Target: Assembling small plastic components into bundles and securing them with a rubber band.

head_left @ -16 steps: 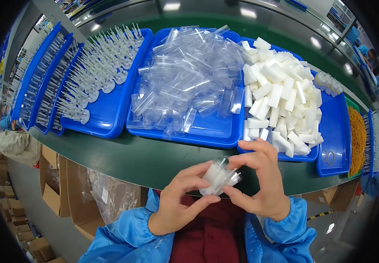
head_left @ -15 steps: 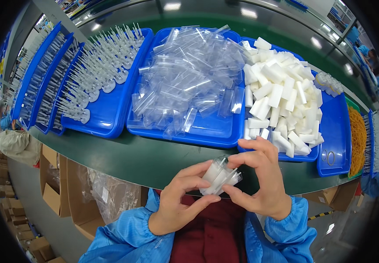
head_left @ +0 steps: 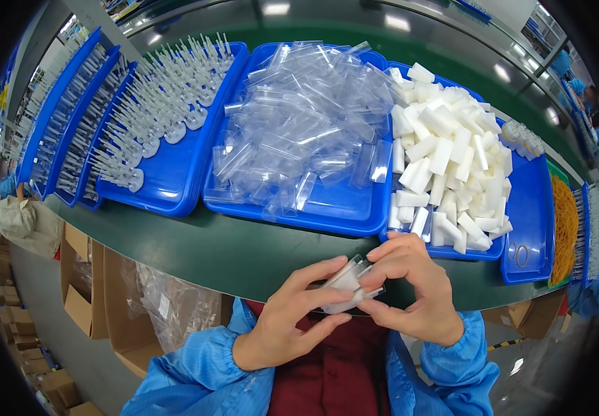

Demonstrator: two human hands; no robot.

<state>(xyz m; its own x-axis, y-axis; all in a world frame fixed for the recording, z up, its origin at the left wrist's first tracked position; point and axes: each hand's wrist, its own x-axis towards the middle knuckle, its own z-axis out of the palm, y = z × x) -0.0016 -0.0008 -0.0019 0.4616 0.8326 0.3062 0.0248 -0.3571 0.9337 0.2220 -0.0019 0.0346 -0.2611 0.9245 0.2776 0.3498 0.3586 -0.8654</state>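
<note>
A small white piece (head_left: 343, 281) with glossy clear plastic about it tilts over the tabletop's (head_left: 195, 251) near edge. The half-curled left hand (head_left: 287, 315) grips its left side; the right hand (head_left: 416, 295), bent nearly closed, pinches its right end.

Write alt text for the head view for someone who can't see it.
A person's left hand and right hand hold a small clear-and-white item near the edge of a green table. Beyond them, blue trays hold upright white parts at left, clear plastic pieces in the middle and white blocks to the right.
</note>
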